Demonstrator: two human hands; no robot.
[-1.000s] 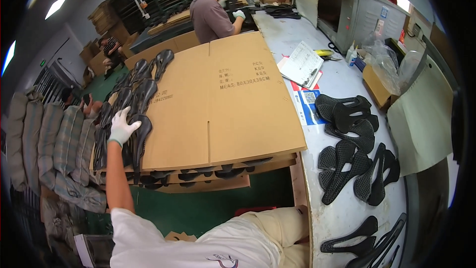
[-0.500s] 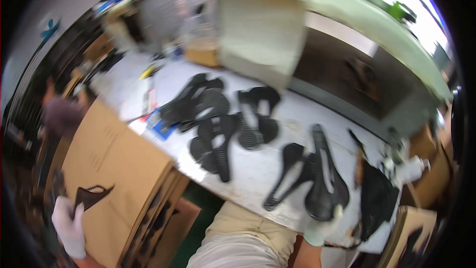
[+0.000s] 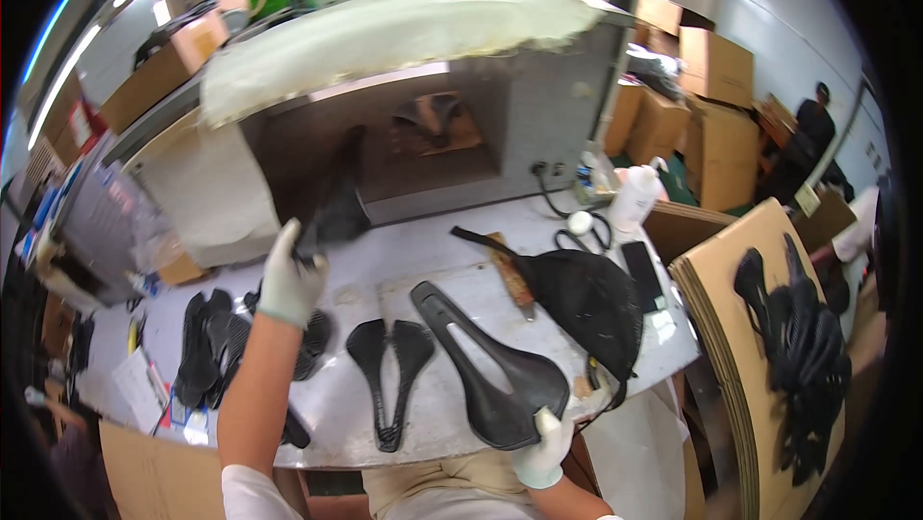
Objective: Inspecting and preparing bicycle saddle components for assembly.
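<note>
My left hand [image 3: 294,278], in a white glove, is closed on a dark bicycle saddle piece [image 3: 342,214], blurred by motion, in front of the booth opening. White-gloved too, my right hand [image 3: 545,448] grips the wide end of a black bicycle saddle [image 3: 510,376] with a long central slot, lying on the white table [image 3: 370,280]. Between the hands lies a second slotted saddle piece [image 3: 367,342], its narrow end toward me. Several more black saddle pieces [image 3: 200,352] lie together at the left, partly behind my left forearm.
A grey booth [image 3: 567,107] with a pale cloth flap stands at the back; another saddle piece [image 3: 433,121] sits inside. Right of my right hand are a black bag [image 3: 586,299], a brown-handled tool [image 3: 511,280] and a white pump bottle [image 3: 636,195]. Cardboard [image 3: 707,328] holding black saddle pieces stands far right.
My view has swung right. My left hand has moved from the cardboard at the left to before the booth, carrying the dark saddle piece. My right hand stays at the saddle's wide end.
</note>
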